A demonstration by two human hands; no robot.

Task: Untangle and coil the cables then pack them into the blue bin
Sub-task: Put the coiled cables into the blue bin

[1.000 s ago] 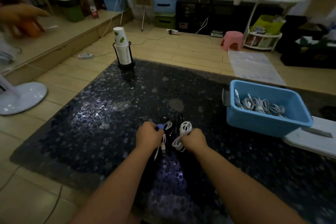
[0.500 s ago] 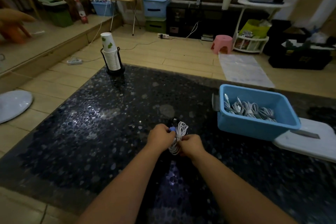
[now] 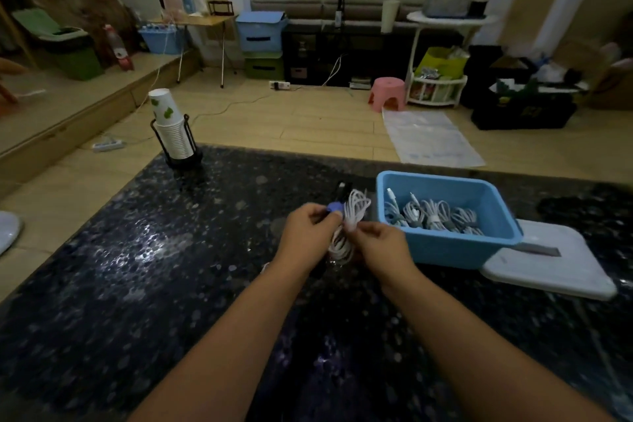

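Domestic living room: wood-look floor [image 3: 308, 120], pink stool [image 3: 388, 92], stacked storage boxes [image 3: 262, 41], folding table [image 3: 202, 22], paper cups [image 3: 171, 134].

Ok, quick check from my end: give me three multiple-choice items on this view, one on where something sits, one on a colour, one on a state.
1. Where is the paper cup stack?
A. far left of the table
B. inside the bin
C. on the white lid

2. What colour is the coiled cable held in both hands?
A. black
B. white
C. red

3. What state is the blue bin in?
A. lidded
B. empty
C. open, holding coiled cables

Answers:
1 A: the stack stands in a black holder at the table's far left edge.
2 B: the left hand and right hand pinch white loops.
3 C: the white lid lies beside it, with bundles inside.
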